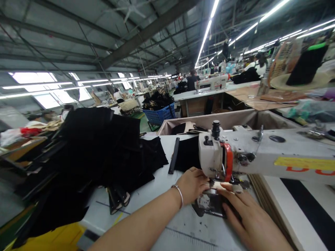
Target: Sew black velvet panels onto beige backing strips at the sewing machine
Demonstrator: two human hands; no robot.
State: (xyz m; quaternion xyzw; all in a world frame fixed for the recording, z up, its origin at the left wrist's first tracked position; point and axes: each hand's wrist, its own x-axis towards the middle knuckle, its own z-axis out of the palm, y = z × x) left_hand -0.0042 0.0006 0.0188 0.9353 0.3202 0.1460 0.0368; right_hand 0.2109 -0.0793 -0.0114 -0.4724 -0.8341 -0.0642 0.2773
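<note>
Flanking the needle area of the industrial sewing machine, the left hand, fingers bunched and slightly bent, and the right hand, fingers extended and loosely spread, are laid at a small pale piece under the machine; whether it is pinched or merely pressed cannot be told. A black cloth panel is seen just behind the left hand, a black cloth heap farther left on the pale table.

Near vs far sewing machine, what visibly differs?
The near sewing machine runs out of frame; the far sewing machine fits inside. The near sewing machine carries a yellow strip; none shows on the far sewing machine. Both are whitish.
</note>
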